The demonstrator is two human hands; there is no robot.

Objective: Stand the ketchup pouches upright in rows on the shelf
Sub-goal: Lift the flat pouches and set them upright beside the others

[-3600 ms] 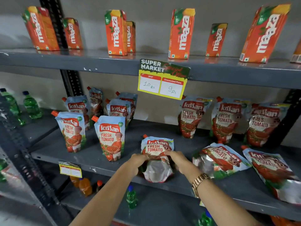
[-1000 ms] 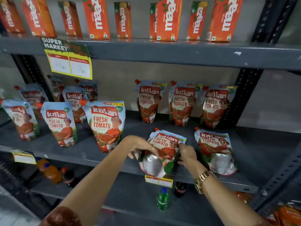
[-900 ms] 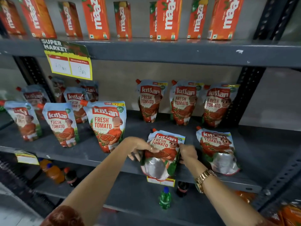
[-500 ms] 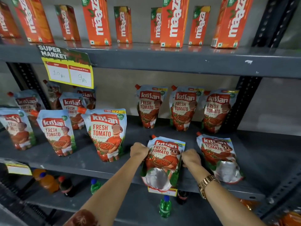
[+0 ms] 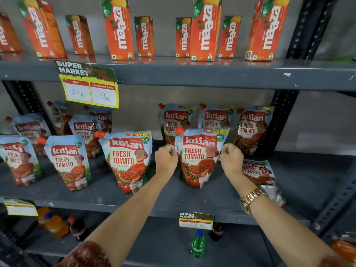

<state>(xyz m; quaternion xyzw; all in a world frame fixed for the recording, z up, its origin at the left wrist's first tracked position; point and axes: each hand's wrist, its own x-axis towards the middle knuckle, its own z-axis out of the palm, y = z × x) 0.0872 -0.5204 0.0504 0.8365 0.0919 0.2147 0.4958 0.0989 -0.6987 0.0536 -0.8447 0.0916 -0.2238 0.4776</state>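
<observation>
A Kissan ketchup pouch [image 5: 198, 157] stands upright on the grey middle shelf [image 5: 169, 201], in the front row. My left hand [image 5: 166, 159] pinches its left edge and my right hand [image 5: 231, 158] pinches its right edge. Left of it stand three upright front-row pouches; the nearest [image 5: 128, 160] is close to my left hand. Three pouches stand along the back wall behind it, one at the right [image 5: 250, 128]. One pouch [image 5: 258, 174] lies flat on the shelf to the right, partly under my right forearm.
Orange Maaza juice cartons [image 5: 204, 27] line the top shelf. A yellow price tag [image 5: 88, 89] hangs from its edge. Black slotted uprights [image 5: 277, 120] frame the bay at right. Drink bottles [image 5: 198, 245] stand on the lower shelf, below a small price label [image 5: 195, 221].
The pouch between my hands was lying tilted back near the shelf's front edge; both hands have lifted it upright and set it further back. The camera has shifted upward slightly.
</observation>
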